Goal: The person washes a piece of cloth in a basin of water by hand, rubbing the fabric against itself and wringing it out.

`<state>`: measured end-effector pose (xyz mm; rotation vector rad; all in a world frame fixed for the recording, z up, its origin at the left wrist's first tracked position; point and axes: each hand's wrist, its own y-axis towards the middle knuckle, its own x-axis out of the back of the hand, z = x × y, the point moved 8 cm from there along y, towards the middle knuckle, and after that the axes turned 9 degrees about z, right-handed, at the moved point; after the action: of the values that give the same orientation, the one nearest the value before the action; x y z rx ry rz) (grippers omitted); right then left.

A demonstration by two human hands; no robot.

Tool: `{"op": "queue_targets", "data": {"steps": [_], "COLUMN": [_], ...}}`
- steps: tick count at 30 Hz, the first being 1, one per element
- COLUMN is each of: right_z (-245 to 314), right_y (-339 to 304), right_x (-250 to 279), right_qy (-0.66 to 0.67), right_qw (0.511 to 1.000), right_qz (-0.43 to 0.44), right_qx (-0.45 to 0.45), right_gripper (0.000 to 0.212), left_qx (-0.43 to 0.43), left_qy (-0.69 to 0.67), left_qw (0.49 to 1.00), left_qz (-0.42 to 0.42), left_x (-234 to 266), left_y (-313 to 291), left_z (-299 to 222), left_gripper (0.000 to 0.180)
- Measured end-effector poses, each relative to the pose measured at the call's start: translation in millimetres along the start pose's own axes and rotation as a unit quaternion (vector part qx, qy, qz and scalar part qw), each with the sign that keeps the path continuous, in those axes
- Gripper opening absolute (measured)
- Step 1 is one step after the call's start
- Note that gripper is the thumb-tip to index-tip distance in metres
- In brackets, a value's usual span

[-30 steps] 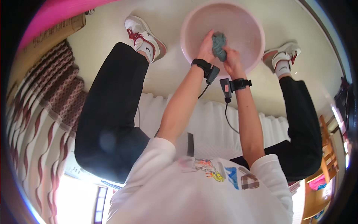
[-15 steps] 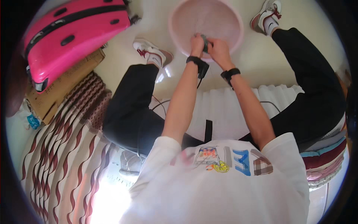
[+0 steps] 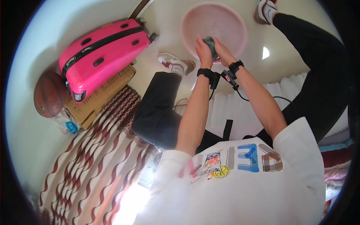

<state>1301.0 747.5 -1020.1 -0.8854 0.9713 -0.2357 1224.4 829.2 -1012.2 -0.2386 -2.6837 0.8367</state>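
A small bunched dark grey-green cloth (image 3: 210, 45) is pressed between my hands over the near part of a round pink basin (image 3: 243, 28). My left hand (image 3: 203, 52) cups it from the left, and my right hand (image 3: 225, 55) bears on it from the right. The fingers lie fairly straight along the cloth, whose upper side shows between them. Its underside is hidden by my palms. What kind of cloth it is, I cannot make out.
At the left a pink suitcase (image 3: 107, 56) rests on a cardboard box (image 3: 90, 108), beside a basketball (image 3: 48, 94). A patterned curtain (image 3: 86, 161) hangs below them. Folded textiles (image 3: 337, 155) are stacked at the right. Cables run from black wrist straps.
The view has swung left, bringing the basketball into sight. My hands have shifted from gripping the cloth with bent fingers to pressing it between straighter palms, so more of it shows.
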Motion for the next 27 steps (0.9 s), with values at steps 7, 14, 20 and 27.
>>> {"op": "queue_targets", "data": {"steps": [7, 14, 20, 27], "right_z": [-32, 7, 9, 31], "right_y": [7, 9, 15, 8], "right_x": [33, 8, 42, 1], "right_qy": [-0.017, -0.238, -0.398, -0.422], "right_qw": [0.999, 0.967, 0.904, 0.887], "right_qz": [-0.007, -0.032, -0.139, -0.136], "right_qx": [-0.032, 0.078, 0.08, 0.133], "right_gripper": [0.051, 0.044, 0.039, 0.039], "left_qx": [-0.002, 0.016, 0.04, 0.061], "left_qy": [0.12, -0.037, -0.054, -0.059], "left_qw": [0.992, 0.999, 0.998, 0.995], "left_qz": [0.03, -0.007, 0.011, 0.042], "left_x": [-25, 8, -25, 3], "left_y": [-10, 10, -7, 11], "left_z": [-18, 0, -4, -8], "left_gripper": [0.052, 0.048, 0.04, 0.041]}}
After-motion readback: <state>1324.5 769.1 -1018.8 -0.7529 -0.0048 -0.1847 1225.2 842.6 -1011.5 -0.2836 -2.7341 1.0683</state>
